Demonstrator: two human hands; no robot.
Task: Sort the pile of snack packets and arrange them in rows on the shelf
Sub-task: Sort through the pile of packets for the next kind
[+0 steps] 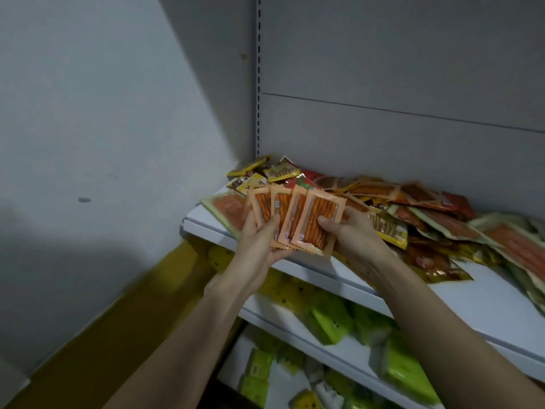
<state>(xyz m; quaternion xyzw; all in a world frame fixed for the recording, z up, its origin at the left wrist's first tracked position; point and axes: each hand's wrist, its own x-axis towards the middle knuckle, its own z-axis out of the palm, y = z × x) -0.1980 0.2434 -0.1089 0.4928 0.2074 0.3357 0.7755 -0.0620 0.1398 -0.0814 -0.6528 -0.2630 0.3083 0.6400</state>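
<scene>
A: What's on the top white shelf (477,302)?
B: Loose pile of snack packets (413,208) along the back panel, overlapping, not in rows. Orange, red, yellow-brown and pale green ones mixed. Front right strip bare.
A: Below it?
B: Lower shelf (339,354) carries green and yellow packets (330,323), scattered, blurry.

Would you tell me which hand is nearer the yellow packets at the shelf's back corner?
Left. The left hand sits just below the yellow packets; the right hand lies farther right.
</scene>
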